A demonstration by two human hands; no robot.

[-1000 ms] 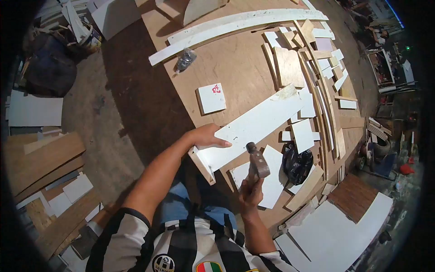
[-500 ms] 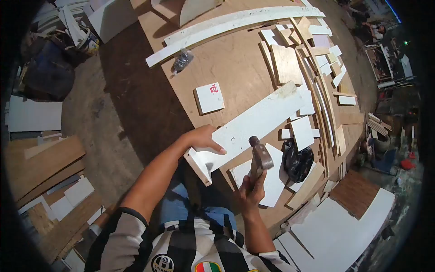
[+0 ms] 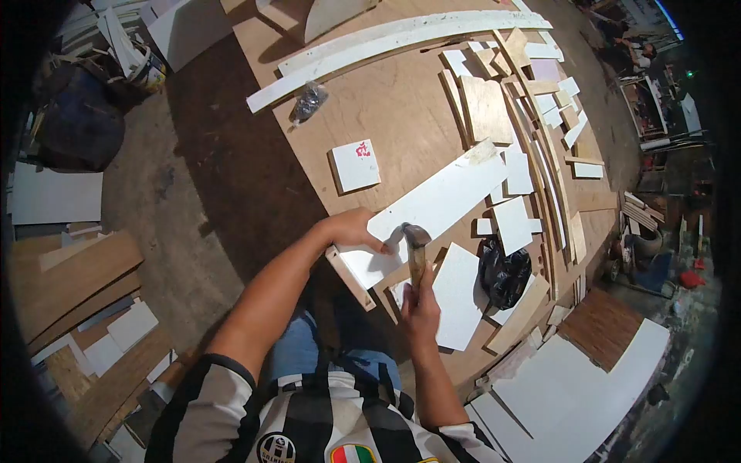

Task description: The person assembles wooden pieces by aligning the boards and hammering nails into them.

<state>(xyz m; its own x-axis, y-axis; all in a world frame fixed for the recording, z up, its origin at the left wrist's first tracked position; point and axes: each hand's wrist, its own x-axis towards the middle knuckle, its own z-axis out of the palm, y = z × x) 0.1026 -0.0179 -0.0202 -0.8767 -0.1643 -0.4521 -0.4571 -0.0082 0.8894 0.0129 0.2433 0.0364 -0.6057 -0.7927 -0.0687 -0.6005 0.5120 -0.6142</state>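
A long white board (image 3: 444,193) lies slantwise on the workbench, its near end sticking out over the edge. Across that near end runs a wooden strip (image 3: 351,279), joined at an angle to the board. My left hand (image 3: 353,230) clasps the board's left edge close to this end, thumb on the white face and the other fingers partly hidden. In my right hand (image 3: 421,310) is the handle of a hammer (image 3: 417,251). The hammer's head is over the board, just right of my left thumb; whether it touches the surface I cannot tell.
Beyond the board sits a small white block (image 3: 356,165) with red marks. A plastic bag of small dark items (image 3: 310,103) rests near the bench's left edge. To the right are a black plastic bag (image 3: 505,274), a white panel (image 3: 459,297) and several wood offcuts (image 3: 488,108).
The hammer has come down and left, from right of the board to over its face near my left thumb. The board's near end and my left hand have shifted slightly right.
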